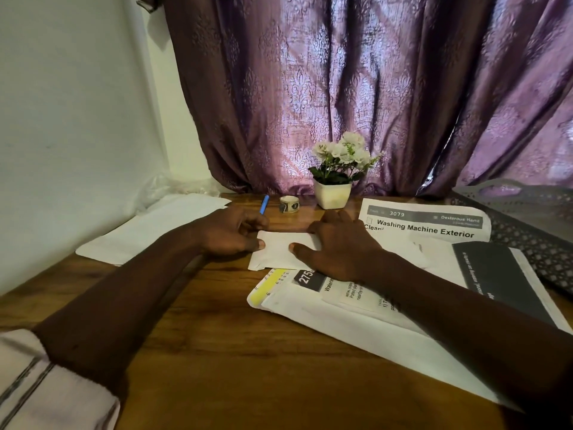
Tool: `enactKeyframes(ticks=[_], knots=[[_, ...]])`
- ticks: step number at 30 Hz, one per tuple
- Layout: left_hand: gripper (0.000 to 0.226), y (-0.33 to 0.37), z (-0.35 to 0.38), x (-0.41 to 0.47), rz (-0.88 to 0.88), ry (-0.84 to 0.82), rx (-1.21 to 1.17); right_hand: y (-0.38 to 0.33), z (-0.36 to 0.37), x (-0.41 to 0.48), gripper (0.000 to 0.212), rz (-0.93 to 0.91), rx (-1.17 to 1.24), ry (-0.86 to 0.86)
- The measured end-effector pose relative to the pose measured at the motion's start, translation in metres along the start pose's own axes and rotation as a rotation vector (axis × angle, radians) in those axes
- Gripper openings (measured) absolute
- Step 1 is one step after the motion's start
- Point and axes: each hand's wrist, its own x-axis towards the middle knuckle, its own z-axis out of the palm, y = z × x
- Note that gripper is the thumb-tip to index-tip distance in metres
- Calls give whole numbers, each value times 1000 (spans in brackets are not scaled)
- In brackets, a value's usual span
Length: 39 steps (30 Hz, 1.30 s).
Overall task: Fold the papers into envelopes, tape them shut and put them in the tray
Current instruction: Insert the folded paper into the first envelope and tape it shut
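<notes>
Bottom-left corner: a pale striped sleeve (37, 383), cut off by the frame edge. Both forearms reach fwd over the wooden table (217, 352). The R forearm crosses a stack of printed papers (310, 324) and hides much of the text; only bits read, e.g. "275" on a black label, w/ a yellow strip at the stack's L edge.

Just past the stack lies the folded paper (276, 252), white and flat on the table, its near edge overlapping the stack.

- Left hand (229, 234): at the paper's L edge, thumb down on top, fingers curled in tight at the far-L corner. Fingertips are tucked out of sight, so can't tell if they go under the sheet.
- Right hand (338, 249): palm down on the paper's R half, fingers straight and spread, thumb pressing near the middle. It covers the paper's R end.

Blank white sheets (148, 231) lie to the L, partly behind the L arm. Beyond the hands:

- a blue pen (264, 204), lower end hidden by the L hand
- a tape roll (289, 204)
- a white flower pot (332, 195)
- a sheet headed "Washing Machine Exterior" (424, 225)

Far R: the grey perforated tray (527, 243), cut off by the frame, inside not visible. A purple curtain (341, 88) hangs behind.
</notes>
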Motion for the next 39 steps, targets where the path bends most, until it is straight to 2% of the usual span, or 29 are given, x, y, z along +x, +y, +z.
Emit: enactKeyframes(ticks=[3, 5, 8, 10, 13, 14, 18, 22, 24, 26, 28, 31, 33, 35, 36, 39], knots=[[68, 0, -2, 2, -10, -2, -97, 0, 1, 1, 77, -1, 49, 41], [67, -1, -4, 2, -42, -28, -147, -1, 1, 0, 75, -18, 78, 57], [40, -4, -5, -1, -58, -24, -271, -1, 2, -2, 67, -60, 82, 148], [20, -4, -6, -4, -26, 49, -336, -1, 1, -4, 63, -73, 63, 231], [14, -1, -7, -5, 2, 161, -434, 1, 2, -3, 76, -61, 17, 233], [16, 0, -7, -4, -2, 163, -419, 2, 2, -2, 80, -51, 14, 199], [48, 4, -1, -1, -22, 46, -55, 6, 2, 1, 81, -21, 26, 42], [61, 7, -4, -2, -31, -42, -98, 4, 1, 0, 78, -43, 33, 88], [57, 6, -7, -4, -37, -69, -108, 1, 0, -2, 76, -76, 27, 183], [37, 6, -10, -8, 14, -31, -185, -2, -2, -3, 70, -126, -42, 332], [19, 8, -13, -10, 123, 138, -232, -3, -7, -4, 59, -166, -86, 539], [15, 13, -18, -11, 297, 501, -115, -1, -20, -5, 35, -215, -146, 882], [14, 15, -23, -14, 425, 657, -49, -2, -26, -6, 24, -261, -200, 1006], [15, 11, -29, -18, 471, 691, -38, -4, -28, -8, 20, -334, -213, 1002], [17, 8, -32, -21, 450, 660, -27, -6, -27, -10, 20, -375, -194, 944], [19, -5, -36, -31, 277, 420, 60, -13, -21, -16, 24, -467, -78, 715]])
